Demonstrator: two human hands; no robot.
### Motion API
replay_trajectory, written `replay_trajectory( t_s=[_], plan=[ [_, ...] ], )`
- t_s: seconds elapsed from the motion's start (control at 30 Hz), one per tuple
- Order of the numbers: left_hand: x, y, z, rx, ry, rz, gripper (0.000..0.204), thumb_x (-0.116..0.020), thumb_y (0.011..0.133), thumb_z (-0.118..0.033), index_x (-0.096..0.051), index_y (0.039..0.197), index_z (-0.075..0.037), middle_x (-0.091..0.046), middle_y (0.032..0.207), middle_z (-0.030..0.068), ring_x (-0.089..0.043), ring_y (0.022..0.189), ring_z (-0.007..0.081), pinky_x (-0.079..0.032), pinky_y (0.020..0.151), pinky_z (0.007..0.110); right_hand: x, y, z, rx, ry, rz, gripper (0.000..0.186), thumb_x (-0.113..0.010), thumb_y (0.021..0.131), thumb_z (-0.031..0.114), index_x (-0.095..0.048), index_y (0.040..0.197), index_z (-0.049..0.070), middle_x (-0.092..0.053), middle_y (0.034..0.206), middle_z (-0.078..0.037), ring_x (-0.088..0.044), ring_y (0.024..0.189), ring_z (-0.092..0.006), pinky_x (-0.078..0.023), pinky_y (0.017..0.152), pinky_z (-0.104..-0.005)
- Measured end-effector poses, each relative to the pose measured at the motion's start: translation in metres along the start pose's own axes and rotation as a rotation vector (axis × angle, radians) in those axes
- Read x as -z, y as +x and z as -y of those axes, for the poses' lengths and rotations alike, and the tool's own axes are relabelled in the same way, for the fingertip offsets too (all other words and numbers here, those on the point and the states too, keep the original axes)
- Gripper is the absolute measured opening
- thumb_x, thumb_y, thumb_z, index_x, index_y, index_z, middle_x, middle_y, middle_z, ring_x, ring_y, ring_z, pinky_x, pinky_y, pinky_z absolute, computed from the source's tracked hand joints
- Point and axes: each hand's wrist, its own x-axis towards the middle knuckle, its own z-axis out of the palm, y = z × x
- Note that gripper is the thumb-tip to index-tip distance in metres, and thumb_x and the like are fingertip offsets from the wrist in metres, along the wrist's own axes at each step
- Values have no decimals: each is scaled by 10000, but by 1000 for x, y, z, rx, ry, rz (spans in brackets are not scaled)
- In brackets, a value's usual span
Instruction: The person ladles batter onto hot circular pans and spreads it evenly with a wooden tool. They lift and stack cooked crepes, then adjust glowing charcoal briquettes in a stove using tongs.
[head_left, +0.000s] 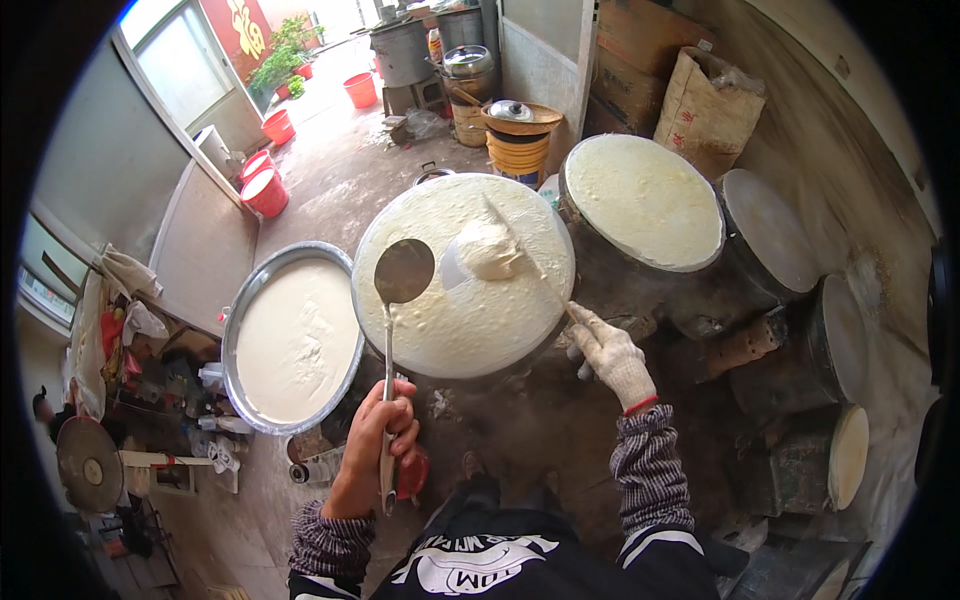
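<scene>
bare left hand [368, 446] grips a round metal ladle [404, 271]; white-gloved right hand [612, 360] holds a long thin scraper [543, 278]. sweep the cream batter mound [487, 252] lightly, evenly.

The left forearm [332, 545], in a ribbed grey sleeve, comes in at seven o'clock and slants toward one o'clock. Its bare left hand [372, 435] is closed in a firm grip, fingers curled round toward three o'clock. The right forearm [650, 475] rises from five o'clock, pointing nearly to twelve; the right hand [610, 362], in a white knit glove with a red-edged cuff, sits near four o'clock, gripping, its fingers angled toward eleven. The torso [455, 565] fills six o'clock.
</scene>
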Motion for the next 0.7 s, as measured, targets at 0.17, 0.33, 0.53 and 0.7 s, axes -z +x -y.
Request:
replay_trajectory(
  t_s=[0.17, 0.33, 0.53, 0.7],
  plan=[
    [-6, 8, -9, 14, 59, -33, 211, -471, 918, -121, -455, 1117, -55, -346, 664, -15, -367, 465, 87, -378, 376, 262, -11, -10, -14, 80, 75, 160, 426, -510, 984, 322, -512, 1396, 213, -694, 819, -31, -610, 532, -92, -503, 589, -256],
    [-10, 21, -19, 22, 47, -39, 217, -477, 924, -125, -452, 1132, -70, -354, 681, -11, -400, 490, 98, -395, 400, 272, -10, -30, -24, 52, 234, 147, 423, -518, 986, 306, -516, 1392, 188, -695, 807, -40, -605, 529, -95, -484, 567, -235],
    [-14, 31, -31, 34, 57, -32, 239, -481, 941, -148, -441, 1167, -80, -358, 694, -8, -414, 503, 104, -394, 406, 277, -9, -28, -23, 47, 227, 197, 448, -532, 979, 333, -517, 1388, 150, -691, 793, -39, -610, 537, -88, -490, 537, -243],
    [-17, 31, -40, 58, 90, -25, 247, -492, 941, -151, -439, 1173, -83, -378, 722, -2, -421, 512, 107, -391, 421, 283, 1, 1, -10, 39, 89, 208, 439, -520, 981, 316, -511, 1393, 165, -692, 813, -49, -616, 551, -103, -494, 540, -253]
  ],
)
